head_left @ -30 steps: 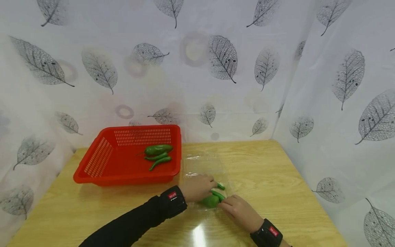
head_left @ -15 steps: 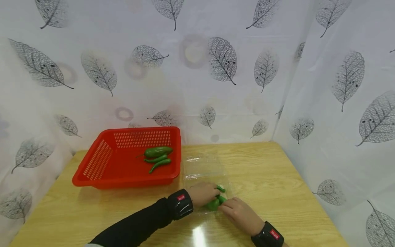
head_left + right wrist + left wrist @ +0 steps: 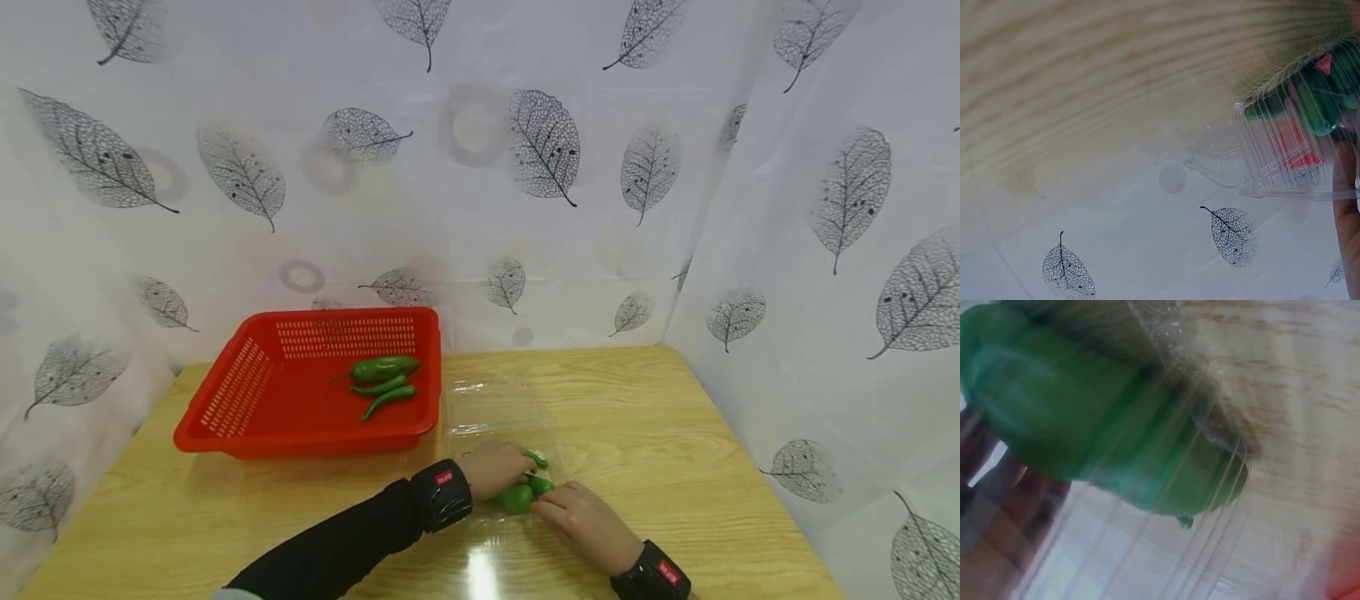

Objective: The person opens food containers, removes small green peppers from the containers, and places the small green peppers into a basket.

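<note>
A clear plastic box [image 3: 491, 410] with its lid folded back lies on the table, several green peppers inside. My left hand [image 3: 495, 471] reaches into it from the left, bent fingertips among the peppers; the hand hides whether they pinch one. Near them lie a thin green chili [image 3: 536, 458], another green chili [image 3: 540, 484] and a rounded green pepper [image 3: 516, 499]. At the front right corner, my right hand [image 3: 581, 521] holds the box's edge with curled fingers. A large green pepper [image 3: 1054, 406] fills much of the left wrist view, behind the ribbed clear wall.
A red plastic basket [image 3: 300, 437] stands at the back left. Inside it are a large green pepper [image 3: 386, 368] and two thin green chilies [image 3: 390, 400]. The wooden table [image 3: 637, 417] meets a leaf-patterned curtain [image 3: 585, 250] behind and at the right.
My left hand has shifted slightly right and forward over the peppers. One chili beneath its fingertips has turned and moved a little right. The right hand stays nearly in place.
</note>
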Demonstrator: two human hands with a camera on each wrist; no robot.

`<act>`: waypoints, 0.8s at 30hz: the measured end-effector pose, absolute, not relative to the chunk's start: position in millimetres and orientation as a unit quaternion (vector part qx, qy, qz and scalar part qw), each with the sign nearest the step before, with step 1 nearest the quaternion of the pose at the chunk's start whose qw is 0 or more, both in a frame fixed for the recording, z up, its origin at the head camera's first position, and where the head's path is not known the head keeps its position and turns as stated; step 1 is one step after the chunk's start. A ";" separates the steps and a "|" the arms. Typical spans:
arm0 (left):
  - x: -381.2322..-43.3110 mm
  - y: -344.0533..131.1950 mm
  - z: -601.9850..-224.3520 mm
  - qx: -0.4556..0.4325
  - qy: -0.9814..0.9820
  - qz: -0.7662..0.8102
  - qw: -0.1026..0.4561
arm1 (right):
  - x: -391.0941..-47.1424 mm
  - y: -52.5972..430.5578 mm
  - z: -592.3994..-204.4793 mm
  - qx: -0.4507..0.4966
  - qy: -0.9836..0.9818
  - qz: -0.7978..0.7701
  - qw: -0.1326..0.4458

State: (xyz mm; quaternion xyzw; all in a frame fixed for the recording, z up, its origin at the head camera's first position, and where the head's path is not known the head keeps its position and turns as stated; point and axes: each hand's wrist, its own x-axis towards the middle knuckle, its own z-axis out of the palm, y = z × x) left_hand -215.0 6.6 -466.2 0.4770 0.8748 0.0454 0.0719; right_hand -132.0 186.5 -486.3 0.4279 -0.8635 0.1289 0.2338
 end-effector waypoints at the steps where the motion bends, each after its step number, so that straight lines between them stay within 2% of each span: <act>1: -215.4 6.7 -466.6 0.473 0.876 0.052 0.076 | -131.9 186.5 -485.9 0.428 -0.864 0.129 0.234; 14: -213.7 6.0 -469.7 0.478 0.874 0.069 0.050 | -132.7 186.9 -487.3 0.430 -0.861 0.129 0.239; 24: -215.0 5.3 -476.9 0.476 0.876 0.053 0.057 | -132.1 187.5 -485.8 0.439 -0.857 0.131 0.238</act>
